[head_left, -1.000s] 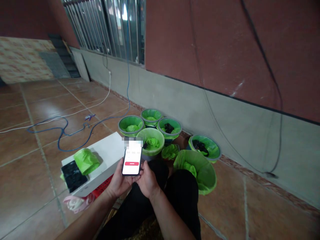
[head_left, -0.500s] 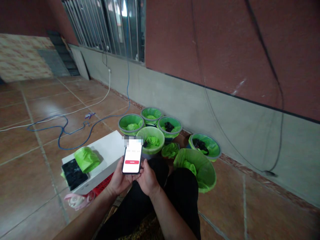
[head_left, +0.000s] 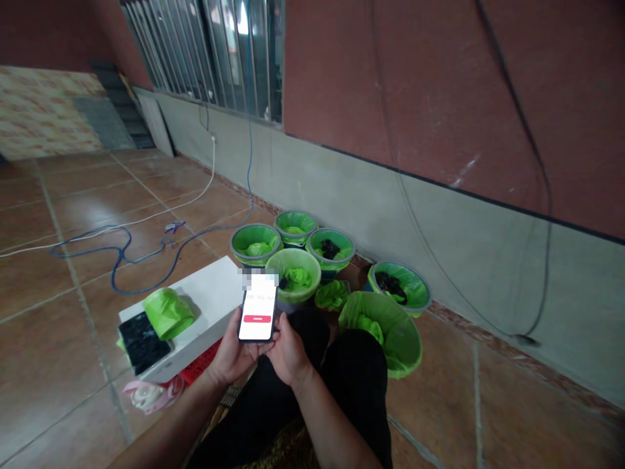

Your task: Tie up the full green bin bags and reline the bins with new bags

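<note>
A smartphone [head_left: 258, 311] is held upright above my lap, its bright screen showing timer digits and a red button. My left hand [head_left: 233, 352] is closed around its left side and lower edge. On the other side, my right hand [head_left: 289, 348] grips the lower right corner, with the thumb by the edge. Left of the hands, a white box [head_left: 209, 286] carries a roll of green bags [head_left: 168, 312] and a black folded plastic piece [head_left: 144, 342]. Straight behind the phone stands a bin with a pale green liner [head_left: 307, 260].
Several more lined bins stand by the wall, among them a near right bin [head_left: 410, 345] and a far right bin [head_left: 417, 286]. A green bag bundle [head_left: 332, 295] lies between them. A blue cable [head_left: 117, 260] loops over the tiled floor. A pink item [head_left: 151, 394] sits below the box.
The timer digits on the phone screen have advanced. Both hands keep the same hold on the phone, and the view has shifted only very slightly.
</note>
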### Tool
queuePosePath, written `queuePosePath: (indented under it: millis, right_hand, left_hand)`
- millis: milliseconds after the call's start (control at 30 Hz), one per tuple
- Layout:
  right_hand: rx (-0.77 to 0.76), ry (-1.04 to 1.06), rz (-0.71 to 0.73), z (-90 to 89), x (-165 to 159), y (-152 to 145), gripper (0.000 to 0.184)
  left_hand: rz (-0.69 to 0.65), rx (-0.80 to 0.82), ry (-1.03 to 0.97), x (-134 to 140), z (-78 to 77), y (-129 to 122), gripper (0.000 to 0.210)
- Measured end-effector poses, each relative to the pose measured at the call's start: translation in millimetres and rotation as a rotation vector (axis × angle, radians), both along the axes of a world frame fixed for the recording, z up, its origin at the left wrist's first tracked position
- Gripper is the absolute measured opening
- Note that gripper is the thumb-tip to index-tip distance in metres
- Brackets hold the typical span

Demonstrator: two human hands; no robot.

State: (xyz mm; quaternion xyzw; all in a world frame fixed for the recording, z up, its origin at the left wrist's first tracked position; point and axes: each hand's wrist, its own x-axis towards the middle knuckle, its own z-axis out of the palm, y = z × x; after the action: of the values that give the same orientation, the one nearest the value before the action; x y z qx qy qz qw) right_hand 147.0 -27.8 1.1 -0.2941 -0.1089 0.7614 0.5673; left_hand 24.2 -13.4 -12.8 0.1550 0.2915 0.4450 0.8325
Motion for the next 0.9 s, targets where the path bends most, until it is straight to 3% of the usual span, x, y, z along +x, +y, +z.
queuePosePath:
  millis: [533,900]
  right_hand:
    - [0.042,-0.055,0.022,-8.3,-5,2,0.047]
    - [-0.024,-0.114,0.051,-14.1,-11,6,0.052]
  left_hand:
    - [0.015,-0.046,-0.022,-4,-10.9,1,0.056]
    - [0.051,-0.114,-0.097,-7,-17.0,2,0.055]
